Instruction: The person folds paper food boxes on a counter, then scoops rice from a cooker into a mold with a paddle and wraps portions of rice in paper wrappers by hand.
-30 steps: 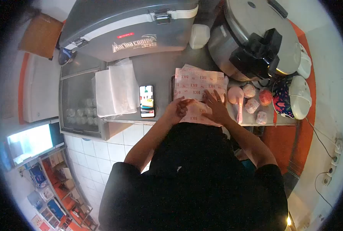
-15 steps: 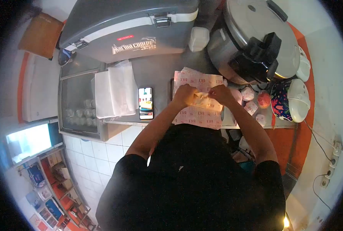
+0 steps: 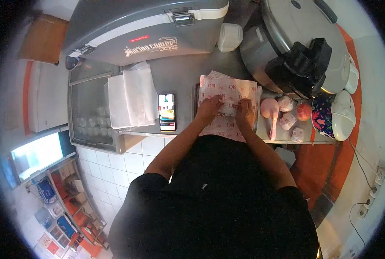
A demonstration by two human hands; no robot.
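Note:
A stack of pink wrapping paper with red printed lettering lies on the counter in front of me. My left hand is on the left side of a folded part of the top sheet, its fingers curled in at the paper. On the right side of the same fold, my right hand has its fingers bent together on the paper. Whether anything lies inside the fold is hidden. Right of the stack rests a pink rice paddle, close to several small wrapped bundles.
A large rice cooker stands behind on the right, near a floral bowl. At the back is a grey cooler box. Left of the paper are a lit phone and clear plastic sheets. A white foam box sits behind.
The raised, yellowish-lit paper between my hands is now folded down flatter on the stack. My right hand has come lower, with its fingers pointing forward. The view has shifted slightly, uncovering the rice paddle.

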